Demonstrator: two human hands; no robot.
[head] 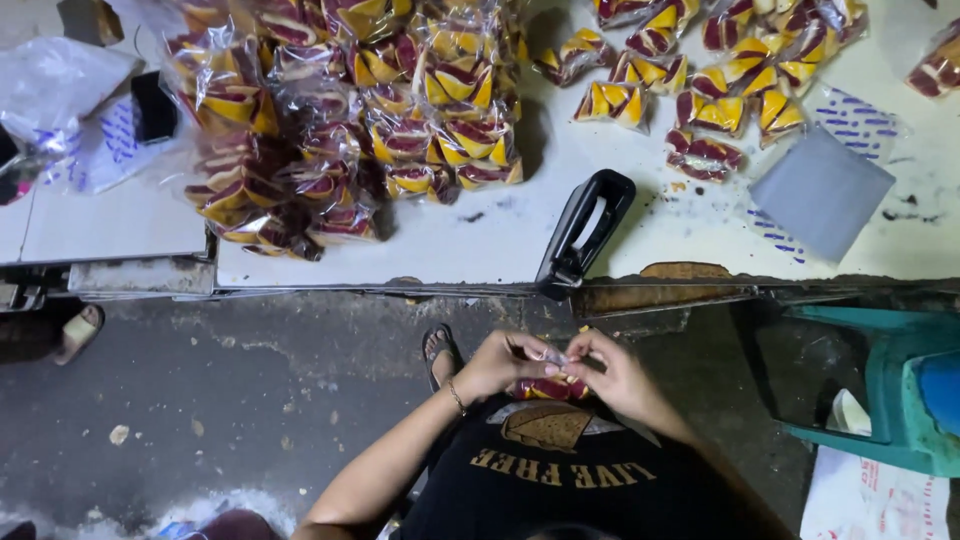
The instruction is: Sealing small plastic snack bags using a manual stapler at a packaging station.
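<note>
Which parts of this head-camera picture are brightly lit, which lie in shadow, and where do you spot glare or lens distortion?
Head view: the white table is brightly lit, with glare on the clear packets; the floor beneath lies in dim shadow; the left hand and right hand, pinching a small packet, are darker and slightly soft; the table edge bows, suggesting wide-angle distortion.

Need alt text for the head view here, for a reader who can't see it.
Seen from above, a seated person's left hand and right hand pinch the clear top of a small snack packet of red-and-yellow pieces over the lap. Ahead, a white table holds heaps of filled packets and a black handheld sealer.
</note>
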